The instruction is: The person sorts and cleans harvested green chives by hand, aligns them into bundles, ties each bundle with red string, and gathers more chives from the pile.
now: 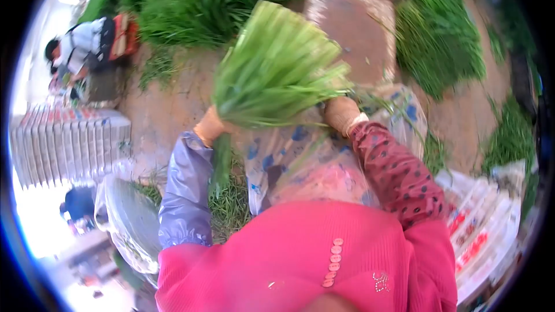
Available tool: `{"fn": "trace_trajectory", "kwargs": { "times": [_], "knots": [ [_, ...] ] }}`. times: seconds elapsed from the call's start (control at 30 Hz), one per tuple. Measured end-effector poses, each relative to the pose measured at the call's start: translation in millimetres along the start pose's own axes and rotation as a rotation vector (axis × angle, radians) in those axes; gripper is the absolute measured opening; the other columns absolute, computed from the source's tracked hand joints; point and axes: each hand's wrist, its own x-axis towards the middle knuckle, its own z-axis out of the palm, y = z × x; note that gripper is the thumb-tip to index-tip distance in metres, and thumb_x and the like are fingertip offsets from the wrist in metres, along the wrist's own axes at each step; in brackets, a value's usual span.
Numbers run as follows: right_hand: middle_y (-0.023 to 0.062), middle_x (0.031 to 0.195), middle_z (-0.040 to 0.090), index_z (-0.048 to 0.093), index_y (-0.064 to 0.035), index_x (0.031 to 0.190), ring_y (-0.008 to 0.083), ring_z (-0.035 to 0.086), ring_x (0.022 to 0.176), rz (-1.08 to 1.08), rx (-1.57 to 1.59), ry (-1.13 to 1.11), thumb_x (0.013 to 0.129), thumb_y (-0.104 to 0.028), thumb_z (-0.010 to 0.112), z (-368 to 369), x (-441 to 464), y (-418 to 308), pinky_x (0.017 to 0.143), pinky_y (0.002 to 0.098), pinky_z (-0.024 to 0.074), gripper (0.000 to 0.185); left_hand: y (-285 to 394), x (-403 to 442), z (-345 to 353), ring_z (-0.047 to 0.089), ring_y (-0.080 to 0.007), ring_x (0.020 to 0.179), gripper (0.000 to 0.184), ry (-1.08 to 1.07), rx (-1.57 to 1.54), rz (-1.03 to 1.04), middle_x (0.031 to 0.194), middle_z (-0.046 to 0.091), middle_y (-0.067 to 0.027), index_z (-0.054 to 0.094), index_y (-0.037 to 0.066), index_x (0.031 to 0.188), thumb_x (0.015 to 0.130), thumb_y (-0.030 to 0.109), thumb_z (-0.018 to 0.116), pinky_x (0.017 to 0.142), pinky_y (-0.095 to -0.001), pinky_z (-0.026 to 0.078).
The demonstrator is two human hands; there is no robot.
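Observation:
A thick bunch of long green blades that look like garlic chives [277, 69] fans out in front of me, blurred by motion. My left hand [213, 126] is closed around its lower left part, and leaf ends hang down below that wrist. At the bunch's lower right edge, my right hand [342, 114] is curled closed, its fingertips partly hidden by stalks. What it pinches is too blurred to make out. Under both hands, a plastic apron with blue spots [312, 156] covers my lap.
A large heap of the same greens [179, 0] lies at the back left, with another pile [442, 34] at the right. Between them stands a brown-topped block [352, 29]. Stacked white crates [72, 141] and a seated person [87, 46] are at left; a white crate [480, 231] is at right.

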Motion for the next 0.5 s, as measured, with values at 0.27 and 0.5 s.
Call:
{"fn": "trace_trajectory", "kwargs": {
  "times": [0.27, 0.5],
  "knots": [
    [0.0168, 0.108, 0.065, 0.062, -0.0052, 0.112, 0.0325, 0.063, 0.098, -0.083, 0.346, 0.042, 0.089, -0.018, 0.051, 17.4, 60.1, -19.8, 0.081, 0.042, 0.0522, 0.029, 159.0, 0.8, 27.3, 0.066, -0.037, 0.089, 0.052, 0.135, 0.875, -0.141, 0.098, 0.067, -0.0176, 0.055, 0.019, 0.125, 0.073, 0.011, 0.06, 0.075, -0.0444, 0.053],
    [0.0142, 0.109, 0.064, 0.058, -0.0042, 0.117, 0.0294, 0.063, 0.098, -0.031, 0.886, -0.005, 0.09, -0.014, 0.052, 2.2, 67.7, -14.2, 0.078, 0.0387, 0.0538, 0.03, 202.2, 9.7, 51.5, 0.068, -0.0318, 0.078, 0.069, 0.281, 1.111, 0.094, 0.09, 0.065, -0.0123, 0.03, 0.044, 0.143, 0.088, 0.007, 0.048, 0.064, -0.0417, 0.055]
  ]
}}
